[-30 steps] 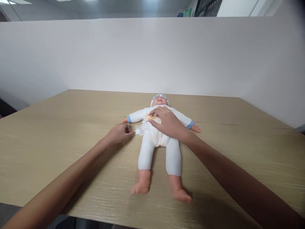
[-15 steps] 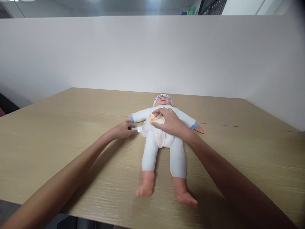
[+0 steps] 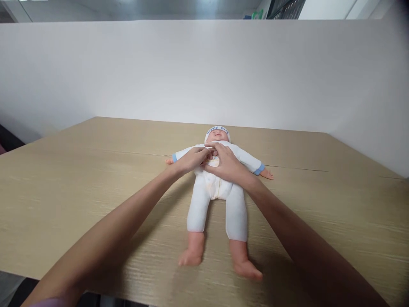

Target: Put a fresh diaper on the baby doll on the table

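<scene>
A baby doll [image 3: 200, 204] in a white suit with blue cuffs and a lettered white headband lies on its back, feet toward me. A white diaper [image 3: 217, 187] is around its hips. My left hand [image 3: 194, 158] is at the doll's belly, fingers pinched together at the diaper's front; the fastening tab in them is hidden by the fingers. My right hand [image 3: 225, 162] rests across the doll's belly, thumb and fingers spread apart around a printed picture [image 3: 213, 161], the thumb by the diaper's upper edge. The fingertips of both hands nearly meet.
The doll lies on a wide wood-grain table [image 3: 96, 179] with a thin seam across it. A white partition [image 3: 159, 72] rises behind the table. Dark objects show below the near left edge.
My left hand has moved right from beside the doll's hip to its belly, bringing the diaper's stretched tab over the front. My right hand has stayed nearly in place.
</scene>
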### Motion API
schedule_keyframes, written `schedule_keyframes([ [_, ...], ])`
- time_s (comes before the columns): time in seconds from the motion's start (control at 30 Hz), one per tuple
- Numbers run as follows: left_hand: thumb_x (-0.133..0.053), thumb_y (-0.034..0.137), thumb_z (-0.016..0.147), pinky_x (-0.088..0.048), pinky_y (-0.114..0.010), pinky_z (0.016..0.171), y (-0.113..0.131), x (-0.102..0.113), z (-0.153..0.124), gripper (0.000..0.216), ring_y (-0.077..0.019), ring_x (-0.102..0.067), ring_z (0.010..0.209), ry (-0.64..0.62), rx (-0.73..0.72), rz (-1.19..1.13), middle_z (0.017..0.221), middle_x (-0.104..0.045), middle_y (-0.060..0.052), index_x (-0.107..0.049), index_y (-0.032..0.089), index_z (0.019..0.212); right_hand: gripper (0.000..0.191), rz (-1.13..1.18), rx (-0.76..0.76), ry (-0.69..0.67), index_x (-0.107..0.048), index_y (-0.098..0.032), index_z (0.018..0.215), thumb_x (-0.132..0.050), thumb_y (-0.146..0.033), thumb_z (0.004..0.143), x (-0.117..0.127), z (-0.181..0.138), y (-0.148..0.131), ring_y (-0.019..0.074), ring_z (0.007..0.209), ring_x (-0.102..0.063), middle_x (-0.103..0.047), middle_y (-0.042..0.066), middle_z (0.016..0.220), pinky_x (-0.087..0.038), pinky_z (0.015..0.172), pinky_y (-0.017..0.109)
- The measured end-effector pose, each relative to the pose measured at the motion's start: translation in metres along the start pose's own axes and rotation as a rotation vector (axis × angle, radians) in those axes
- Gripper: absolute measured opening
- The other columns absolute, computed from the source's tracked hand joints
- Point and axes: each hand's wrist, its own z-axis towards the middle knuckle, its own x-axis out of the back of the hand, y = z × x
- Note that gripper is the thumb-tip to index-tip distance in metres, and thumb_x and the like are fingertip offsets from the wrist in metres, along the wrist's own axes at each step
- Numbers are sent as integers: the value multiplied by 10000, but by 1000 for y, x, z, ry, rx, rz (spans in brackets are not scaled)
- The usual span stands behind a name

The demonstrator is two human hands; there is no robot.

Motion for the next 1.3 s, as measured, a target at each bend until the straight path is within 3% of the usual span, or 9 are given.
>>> schedule_keyframes([
  [0.13, -703, 440, 917, -373, -313, 693, -12, 0, -4, 249, -155, -495, 749, 15, -64, -124, 849, -565, 14, -617, 208, 947, 604, 88, -16, 14, -602, -247, 1465, -777, -322, 891, 3, -2, 1, 312, 1287, -659, -677, 127, 1431, -524, 1137, 482],
  [0.23, -815, 475, 869, -361, -291, 669, -22, -1, -6, 383, -141, -497, 742, 10, -107, -220, 854, -552, 31, -627, 215, 1077, 520, 155, 1, -30, -630, -270, 1430, -726, -289, 919, 8, -2, 7, 284, 1278, -681, -676, 102, 1491, -549, 1124, 462],
  [0.37, -808, 522, 900, -354, -278, 640, -31, -11, -7, 398, -123, -455, 702, 99, -164, -230, 851, -500, 41, -625, 225, 1090, 438, 262, 7, -60, -677, -280, 1381, -645, -254, 945, 17, 2, 17, 255, 1239, -727, -693, 65, 1521, -572, 1116, 460],
  [0.57, -729, 494, 1006, -470, -309, 765, -14, -17, -44, 297, -145, -545, 812, 359, -314, -19, 1090, -653, -23, -613, 234, 1092, 138, 230, -24, 357, -718, -259, 1064, -589, -288, 1023, 35, -40, -8, 283, 1178, -761, -810, 80, 1175, -584, 1096, 472],
  [0.63, -673, 484, 1053, -480, -334, 805, -6, -16, -69, 253, -167, -571, 840, 313, -393, 91, 1075, -697, -35, -629, 235, 1061, 112, 175, 50, 319, -704, -277, 1055, -592, -290, 1054, 39, -73, -23, 277, 1072, -774, -803, 71, 1099, -615, 992, 452],
  [0.77, -546, 461, 1122, -452, -393, 880, -3, -16, -116, 261, -219, -634, 920, -86, -447, 384, 1004, -762, -23, -677, 263, 1012, 166, 90, 238, -38, -678, -307, 1176, -567, -225, 1083, 35, -134, -35, 249, 979, -765, -791, 53, 1100, -617, 864, 410],
  [0.83, -549, 463, 1115, -422, -422, 927, -8, -19, -127, 260, -247, -649, 982, -181, -431, 530, 1010, -779, -19, -685, 272, 1002, 148, 32, 266, -147, -669, -287, 1152, -565, -213, 1079, 30, -150, -28, 257, 980, -754, -782, 58, 1077, -599, 858, 411],
  [1.1, -643, 686, 1016, -416, -434, 893, -24, -38, -112, 453, -252, -606, 832, 75, -202, 591, 878, -710, -25, -589, 243, 942, 102, -168, -35, 16, -674, -245, 996, -673, -329, 1055, 14, -143, 0, 245, 794, -687, -732, 35, 874, -467, 722, 361],
  [1.3, -664, 577, 1039, -396, -414, 880, -24, -45, -105, 433, -225, -578, 792, 98, -204, 634, 773, -647, -1, -574, 224, 803, 272, -273, -91, 89, -610, -229, 813, -716, -320, 1046, -5, -137, -10, 194, 718, -621, -684, 4, 838, -352, 655, 333],
])
